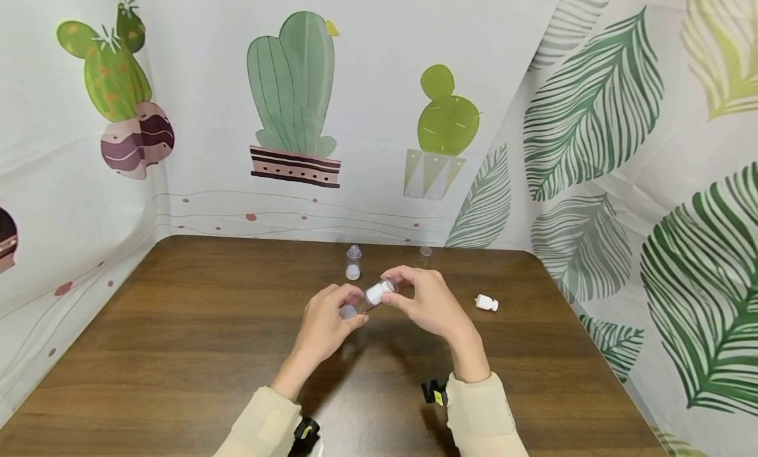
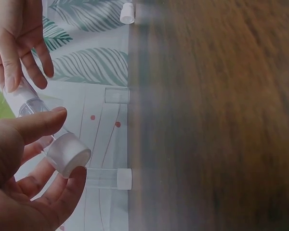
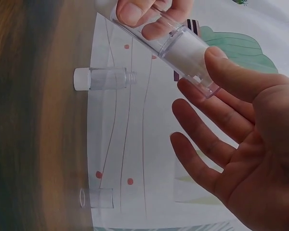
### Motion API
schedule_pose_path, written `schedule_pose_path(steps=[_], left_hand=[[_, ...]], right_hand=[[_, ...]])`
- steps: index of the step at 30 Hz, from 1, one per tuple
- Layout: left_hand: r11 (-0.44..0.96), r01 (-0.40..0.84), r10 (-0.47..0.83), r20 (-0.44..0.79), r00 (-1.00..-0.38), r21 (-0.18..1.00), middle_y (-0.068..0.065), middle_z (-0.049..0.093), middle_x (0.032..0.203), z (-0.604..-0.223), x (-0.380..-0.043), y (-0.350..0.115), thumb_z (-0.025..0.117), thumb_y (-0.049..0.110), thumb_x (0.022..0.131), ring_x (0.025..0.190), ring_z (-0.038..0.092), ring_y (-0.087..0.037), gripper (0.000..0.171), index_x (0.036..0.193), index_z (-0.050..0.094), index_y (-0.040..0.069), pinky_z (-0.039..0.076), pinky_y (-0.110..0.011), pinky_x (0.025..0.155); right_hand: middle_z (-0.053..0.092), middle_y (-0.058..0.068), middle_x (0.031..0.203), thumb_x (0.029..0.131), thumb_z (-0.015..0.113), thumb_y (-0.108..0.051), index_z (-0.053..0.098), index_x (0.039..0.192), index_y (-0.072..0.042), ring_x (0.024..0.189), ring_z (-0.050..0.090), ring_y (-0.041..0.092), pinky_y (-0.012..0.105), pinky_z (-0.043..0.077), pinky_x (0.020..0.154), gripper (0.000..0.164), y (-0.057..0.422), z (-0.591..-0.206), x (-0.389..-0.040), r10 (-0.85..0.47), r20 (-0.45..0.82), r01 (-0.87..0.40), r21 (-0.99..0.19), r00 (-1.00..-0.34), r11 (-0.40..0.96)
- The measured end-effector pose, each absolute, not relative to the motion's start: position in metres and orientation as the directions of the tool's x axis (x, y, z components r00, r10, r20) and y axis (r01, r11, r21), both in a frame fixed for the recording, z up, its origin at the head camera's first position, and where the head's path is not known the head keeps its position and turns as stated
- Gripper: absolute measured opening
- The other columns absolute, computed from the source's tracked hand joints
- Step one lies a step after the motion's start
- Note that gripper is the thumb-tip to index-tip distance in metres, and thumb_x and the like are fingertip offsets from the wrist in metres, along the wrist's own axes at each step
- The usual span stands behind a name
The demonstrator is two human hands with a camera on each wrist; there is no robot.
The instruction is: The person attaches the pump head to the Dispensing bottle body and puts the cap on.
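Observation:
Both hands hold one small clear bottle (image 1: 374,294) level above the brown table (image 1: 177,352), at its middle. My left hand (image 1: 351,308) pinches the bottle's round white end (image 2: 67,155) between thumb and fingers. My right hand (image 1: 395,291) grips the other end, a clear cap over a white part (image 3: 185,52), with the thumb (image 3: 231,72) on it and the fingers spread below. In the left wrist view my right hand's fingers (image 2: 12,53) curl over the clear body (image 2: 28,102).
A second clear bottle with a white base (image 1: 353,263) stands just beyond the hands. A loose clear cap (image 1: 426,252) sits near the table's back edge. To the right, a small white piece (image 1: 486,303) lies on its side. Printed cloth walls close in the table.

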State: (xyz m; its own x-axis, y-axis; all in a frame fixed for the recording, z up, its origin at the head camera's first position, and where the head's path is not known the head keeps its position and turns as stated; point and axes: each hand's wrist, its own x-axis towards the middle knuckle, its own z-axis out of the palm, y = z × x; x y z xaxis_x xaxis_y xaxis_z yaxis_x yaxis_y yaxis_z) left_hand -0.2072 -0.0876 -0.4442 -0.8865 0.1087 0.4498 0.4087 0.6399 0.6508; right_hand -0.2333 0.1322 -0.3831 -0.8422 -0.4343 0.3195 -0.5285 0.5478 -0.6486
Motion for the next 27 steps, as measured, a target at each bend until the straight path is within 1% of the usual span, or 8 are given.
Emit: schedule_pose_path(steps=[6,13,17,23,27], left_hand=[[0.645,0.404,0.111,0.443,-0.89,0.649,-0.001,0.075,0.099,-0.4436,-0.2075,-0.0886,0.097,0.013,0.075,0.092,0.07,-0.021,0.037,0.105,0.076,0.016,0.053,-0.04,0.079],[0.647,0.41,0.112,0.452,-0.885,0.642,-0.001,0.074,0.097,-0.4433,-0.2077,-0.0882,0.098,0.013,0.074,0.091,0.069,-0.021,0.038,0.104,0.076,0.016,0.053,-0.04,0.078],[0.65,0.423,0.118,0.466,-0.877,0.631,-0.002,0.073,0.096,-0.4435,-0.2074,-0.0877,0.098,0.013,0.074,0.09,0.07,-0.022,0.038,0.104,0.076,0.015,0.053,-0.04,0.077],[0.655,0.428,0.113,0.479,-0.87,0.622,-0.003,0.073,0.095,-0.4431,-0.2063,-0.0876,0.098,0.012,0.073,0.09,0.069,-0.025,0.038,0.104,0.076,0.013,0.053,-0.042,0.077],[0.661,0.442,0.118,0.497,-0.86,0.606,-0.004,0.073,0.094,-0.4428,-0.2068,-0.0863,0.099,0.011,0.072,0.088,0.068,-0.025,0.038,0.102,0.076,0.013,0.053,-0.042,0.076]], right_hand=[[0.077,-0.006,0.097,0.091,0.085,-0.016,0.076,0.117,-0.01,0.091,0.07,0.01,0.035,0.056,0.084,0.028,0.1315,-0.3833,-0.2335,-0.433,0.315,-0.527,-0.636,-0.844,0.564],[0.076,-0.005,0.096,0.091,0.085,-0.017,0.076,0.118,-0.009,0.089,0.07,0.01,0.037,0.057,0.081,0.029,0.131,-0.382,-0.233,-0.438,0.319,-0.535,-0.622,-0.84,0.572],[0.076,-0.005,0.095,0.091,0.085,-0.017,0.076,0.117,-0.009,0.088,0.069,0.009,0.033,0.056,0.079,0.028,0.1314,-0.3824,-0.2333,-0.439,0.321,-0.537,-0.618,-0.839,0.575],[0.076,-0.005,0.093,0.092,0.085,-0.017,0.076,0.118,-0.008,0.086,0.068,0.01,0.037,0.056,0.076,0.029,0.1315,-0.3819,-0.2336,-0.449,0.318,-0.542,-0.616,-0.835,0.572],[0.074,-0.006,0.089,0.091,0.086,-0.017,0.077,0.117,-0.008,0.081,0.067,0.009,0.031,0.054,0.071,0.029,0.1321,-0.3803,-0.2336,-0.446,0.318,-0.541,-0.609,-0.837,0.581]])
